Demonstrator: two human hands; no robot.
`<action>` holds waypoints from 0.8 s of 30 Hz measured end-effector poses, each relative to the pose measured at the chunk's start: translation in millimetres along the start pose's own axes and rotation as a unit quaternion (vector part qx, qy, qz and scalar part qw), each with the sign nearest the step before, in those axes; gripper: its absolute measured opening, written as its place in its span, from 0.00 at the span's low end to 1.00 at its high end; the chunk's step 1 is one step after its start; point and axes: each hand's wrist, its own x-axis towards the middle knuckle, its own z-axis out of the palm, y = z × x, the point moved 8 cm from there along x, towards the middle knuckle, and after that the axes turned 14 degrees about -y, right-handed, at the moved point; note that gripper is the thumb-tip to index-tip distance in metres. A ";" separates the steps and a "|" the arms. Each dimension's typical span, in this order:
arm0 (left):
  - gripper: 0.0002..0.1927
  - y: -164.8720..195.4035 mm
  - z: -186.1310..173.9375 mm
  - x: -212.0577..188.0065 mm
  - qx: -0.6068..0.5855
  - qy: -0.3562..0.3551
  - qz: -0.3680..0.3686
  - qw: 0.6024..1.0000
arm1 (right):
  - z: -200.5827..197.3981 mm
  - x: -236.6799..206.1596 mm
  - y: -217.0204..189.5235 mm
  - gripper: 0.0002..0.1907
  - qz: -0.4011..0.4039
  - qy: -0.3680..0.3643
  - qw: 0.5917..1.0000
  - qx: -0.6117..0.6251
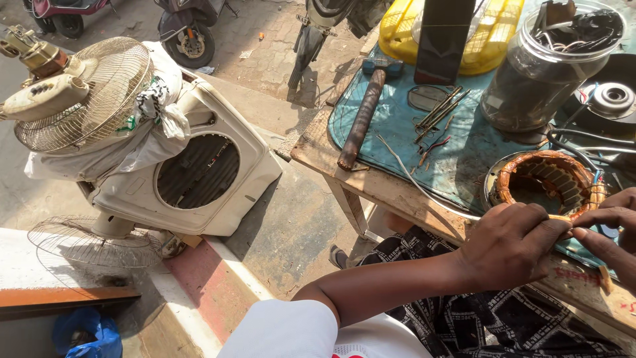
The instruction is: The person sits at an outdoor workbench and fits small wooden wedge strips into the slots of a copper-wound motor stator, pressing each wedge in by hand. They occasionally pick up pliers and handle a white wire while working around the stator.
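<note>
Fingers (553, 229) of the left hand (510, 245) and right hand (609, 232) pinch a thin strip (560, 217) beside the copper-wound stator (544, 179) at the tabletop's (371, 179) near edge; a hammer (363, 109) lies well apart.

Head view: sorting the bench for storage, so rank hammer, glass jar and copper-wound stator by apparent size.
1. Hammer, longest.
2. Glass jar and copper-wound stator look alike; the stator lies nearer the camera and both hands cover part, so unranked.
</note>
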 end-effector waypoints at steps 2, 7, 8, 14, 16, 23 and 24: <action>0.23 -0.2 -6.7 4.2 0.004 -0.023 0.001 1.000 | -8.3 0.6 -38.0 0.08 -0.064 0.011 0.997 0.039; 0.20 7.4 -23.1 -0.6 -0.009 -0.036 0.002 0.999 | -28.2 -11.9 -122.3 0.10 -0.088 0.025 0.994 0.064; 0.22 7.2 -26.4 -0.9 -0.013 -0.045 0.005 0.999 | -28.9 -8.8 -133.7 0.10 -0.088 0.019 0.994 0.063; 0.22 14.3 -46.6 4.5 -0.011 -0.017 0.004 1.000 | -31.3 0.9 -167.5 0.10 -0.085 0.009 0.995 0.055; 0.20 15.6 -48.3 6.5 -0.013 -0.011 0.003 1.000 | -31.8 1.5 -168.4 0.10 -0.083 0.007 0.995 0.060; 0.16 13.3 -47.4 4.9 -0.016 -0.008 -0.010 1.000 | -28.5 1.8 -163.0 0.08 -0.075 0.001 0.996 0.039; 0.16 13.2 -47.3 4.8 -0.017 -0.006 -0.011 1.000 | -28.1 1.6 -163.2 0.08 -0.077 0.003 0.996 0.034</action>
